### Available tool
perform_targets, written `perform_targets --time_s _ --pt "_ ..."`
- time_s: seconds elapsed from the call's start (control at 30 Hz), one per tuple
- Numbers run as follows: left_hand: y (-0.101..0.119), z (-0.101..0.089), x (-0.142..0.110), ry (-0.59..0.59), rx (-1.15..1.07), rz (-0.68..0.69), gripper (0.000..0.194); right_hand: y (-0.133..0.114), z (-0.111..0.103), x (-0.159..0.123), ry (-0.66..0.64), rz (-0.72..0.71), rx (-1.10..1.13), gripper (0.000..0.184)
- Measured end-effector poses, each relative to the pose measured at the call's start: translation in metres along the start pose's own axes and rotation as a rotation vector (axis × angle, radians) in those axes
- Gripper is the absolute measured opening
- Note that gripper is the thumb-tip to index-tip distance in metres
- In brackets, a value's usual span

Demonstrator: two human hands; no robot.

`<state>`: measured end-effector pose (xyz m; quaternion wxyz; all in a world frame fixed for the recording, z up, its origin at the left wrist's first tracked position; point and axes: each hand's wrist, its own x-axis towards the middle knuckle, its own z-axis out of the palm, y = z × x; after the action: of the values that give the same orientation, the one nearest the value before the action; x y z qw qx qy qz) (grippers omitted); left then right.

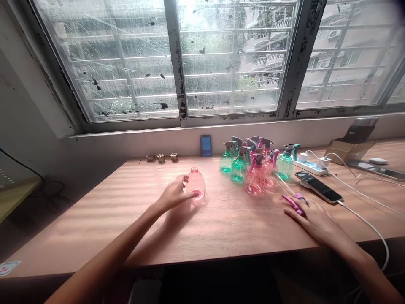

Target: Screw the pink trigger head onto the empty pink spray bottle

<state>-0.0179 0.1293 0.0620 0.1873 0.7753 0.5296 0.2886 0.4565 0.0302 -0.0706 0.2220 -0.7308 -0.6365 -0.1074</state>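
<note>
Tall windows (234,84) back a wooden table (228,228), and around its middle a pink bottle (196,181) stands upright with its neck uncovered. Left of it, the left hand (177,194) grasps its side, thumb across the near face. Farther right, the right hand (319,221) grips a pink spray head (299,207), its pale tube (thin and straight) slanting toward the far-left cluster of pink and green spray bottles (253,181). Just beyond that hand lies a dark phone (319,188).

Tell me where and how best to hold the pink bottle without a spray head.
Take the bottle by its rounded body, probably from the left, where the left hand is: the body is wide, while the open neck on top is narrow. Other bottles stand to the right, so that side looks tighter.
</note>
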Motion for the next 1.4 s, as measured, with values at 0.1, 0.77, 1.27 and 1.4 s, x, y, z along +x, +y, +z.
perform_targets --time_s 0.1,0.77,1.27,1.4 --pt "0.014 -0.001 -0.049 -0.024 -0.106 0.013 0.069 -0.003 -0.004 -0.017 -0.015 0.019 0.023 0.063" --pt "0.041 0.053 -0.115 0.235 -1.001 -0.006 0.074 -0.170 -0.043 -0.035 -0.372 0.151 1.664 0.073" --pt "0.044 0.061 -0.111 0.088 -0.871 -0.158 0.055 -0.199 -0.034 -0.031 -0.358 0.225 1.685 0.053" --pt "0.043 0.054 -0.114 0.112 -0.899 -0.111 0.047 -0.187 -0.032 -0.025 -0.179 0.354 1.861 0.047"
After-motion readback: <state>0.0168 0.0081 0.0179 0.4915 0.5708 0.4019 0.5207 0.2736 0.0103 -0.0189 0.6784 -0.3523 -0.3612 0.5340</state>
